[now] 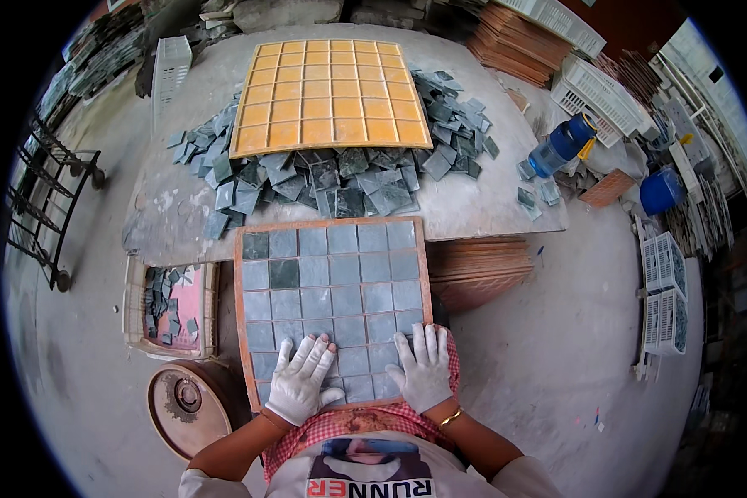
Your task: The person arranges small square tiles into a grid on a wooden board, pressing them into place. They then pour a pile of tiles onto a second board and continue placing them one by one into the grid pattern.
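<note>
A square orange-brown tray (239,324) lies in front of me, filled with rows of grey-blue stone tiles (344,270), two of them darker green at the upper left. My left hand (300,382), in a white glove, rests on the lower left tiles with its fingers stretched out. On the lower right tiles and the tray's edge lies my right hand (424,369), also gloved, fingers spread. Neither hand holds anything. Beyond the tray, a yellow gridded tray (332,93) sits on top of a heap of loose stone tiles (340,178).
The heap lies on a grey worktable (170,212). Stacked brown trays (481,270) stand at the right below it. At the left are a crate (131,311) with tiles and a round lidded drum (170,407). A blue jug (563,145) stands on the table's right.
</note>
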The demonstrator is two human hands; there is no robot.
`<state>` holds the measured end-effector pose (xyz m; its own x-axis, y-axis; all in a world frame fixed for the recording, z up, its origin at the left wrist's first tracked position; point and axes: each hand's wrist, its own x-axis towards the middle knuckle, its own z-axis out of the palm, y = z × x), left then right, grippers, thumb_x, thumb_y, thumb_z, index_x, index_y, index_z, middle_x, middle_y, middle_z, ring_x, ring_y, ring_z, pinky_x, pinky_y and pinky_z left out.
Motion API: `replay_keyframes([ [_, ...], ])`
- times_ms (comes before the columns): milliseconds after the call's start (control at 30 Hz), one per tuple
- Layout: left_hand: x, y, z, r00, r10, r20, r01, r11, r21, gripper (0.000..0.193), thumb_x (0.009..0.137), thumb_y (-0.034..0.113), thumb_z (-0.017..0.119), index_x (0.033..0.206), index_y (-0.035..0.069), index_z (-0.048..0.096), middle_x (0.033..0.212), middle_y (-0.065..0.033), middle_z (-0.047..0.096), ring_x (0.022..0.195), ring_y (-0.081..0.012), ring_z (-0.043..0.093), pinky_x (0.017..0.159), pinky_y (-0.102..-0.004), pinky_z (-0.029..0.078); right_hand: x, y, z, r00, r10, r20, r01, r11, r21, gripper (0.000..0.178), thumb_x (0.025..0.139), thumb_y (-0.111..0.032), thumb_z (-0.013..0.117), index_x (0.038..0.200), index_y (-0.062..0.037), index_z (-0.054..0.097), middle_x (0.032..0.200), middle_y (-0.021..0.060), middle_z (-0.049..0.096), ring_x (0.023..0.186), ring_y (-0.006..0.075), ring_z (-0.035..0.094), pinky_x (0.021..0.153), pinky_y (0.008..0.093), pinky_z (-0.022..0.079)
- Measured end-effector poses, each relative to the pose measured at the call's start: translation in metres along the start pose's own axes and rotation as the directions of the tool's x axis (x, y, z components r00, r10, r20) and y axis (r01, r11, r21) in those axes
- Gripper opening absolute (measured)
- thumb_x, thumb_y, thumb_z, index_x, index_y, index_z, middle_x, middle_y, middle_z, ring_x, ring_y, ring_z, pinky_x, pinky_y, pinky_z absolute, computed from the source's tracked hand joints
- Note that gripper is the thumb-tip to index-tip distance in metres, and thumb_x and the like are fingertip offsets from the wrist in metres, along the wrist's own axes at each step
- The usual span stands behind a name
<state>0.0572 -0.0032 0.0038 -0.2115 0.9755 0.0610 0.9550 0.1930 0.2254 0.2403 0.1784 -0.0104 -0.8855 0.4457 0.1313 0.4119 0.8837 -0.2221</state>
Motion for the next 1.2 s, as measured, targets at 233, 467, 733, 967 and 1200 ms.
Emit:
replay_keyframes([
  [233,-0.036,0.0,-0.001,0.996,-0.08,-0.036,0.079,0.996,-0.046,0.083,0.079,0.062,0.052,0.134,0.002,0.045,0.141,-0.0171,0.042,0.13,-0.0323,0.041,0.107,-0.0559,0.023,0.015,-0.036,0.001,0.979,-0.202,0.032,0.198,0.975,0.098,0.065,0.079,-0.047,0.063,0.131,-0.0111,0.05,0.137,0.0167,0.041,0.127,0.0352,0.036,0.106,0.0609,0.022],
  [467,-0.04,0.0,0.003,0.984,-0.131,-0.118,0.126,0.991,-0.047,0.086,0.077,0.066,0.051,0.134,0.001,0.045,0.141,-0.0179,0.043,0.13,-0.0333,0.041,0.106,-0.0578,0.022,0.047,-0.079,0.019,0.919,-0.39,0.056,0.375,0.91,0.174,0.073,0.076,-0.051,0.064,0.131,-0.0045,0.048,0.137,0.0161,0.041,0.129,0.0318,0.035,0.108,0.0586,0.021],
  [733,-0.052,-0.015,-0.002,0.984,-0.132,-0.122,0.11,0.979,-0.171,0.089,0.078,0.065,0.052,0.135,-0.003,0.042,0.141,-0.0206,0.041,0.131,-0.0361,0.04,0.106,-0.0587,0.023,0.052,-0.09,0.023,0.88,-0.463,0.108,0.447,0.883,0.141,0.078,0.072,-0.051,0.067,0.131,-0.003,0.047,0.138,0.0165,0.041,0.131,0.0326,0.033,0.108,0.0589,0.021],
  [967,-0.078,-0.025,-0.005,0.923,-0.352,-0.156,0.357,0.934,0.004,0.087,0.079,0.063,0.052,0.135,-0.002,0.042,0.141,-0.0213,0.04,0.132,-0.0372,0.037,0.105,-0.0587,0.023,0.063,-0.084,0.018,0.867,-0.498,0.024,0.474,0.839,0.266,0.075,0.073,-0.044,0.069,0.13,-0.0006,0.046,0.139,0.0179,0.038,0.131,0.0335,0.034,0.109,0.0559,0.022],
  [1200,-0.077,-0.036,-0.002,0.914,-0.363,-0.183,0.338,0.928,-0.154,0.08,0.085,0.059,0.049,0.136,-0.003,0.041,0.142,-0.0229,0.039,0.133,-0.0388,0.035,0.11,-0.0553,0.017,0.048,-0.115,0.027,0.785,-0.569,0.245,0.558,0.821,0.12,0.082,0.077,-0.058,0.058,0.135,-0.0013,0.044,0.145,0.0199,0.032,0.136,0.0325,0.028,0.112,0.0528,0.018],
])
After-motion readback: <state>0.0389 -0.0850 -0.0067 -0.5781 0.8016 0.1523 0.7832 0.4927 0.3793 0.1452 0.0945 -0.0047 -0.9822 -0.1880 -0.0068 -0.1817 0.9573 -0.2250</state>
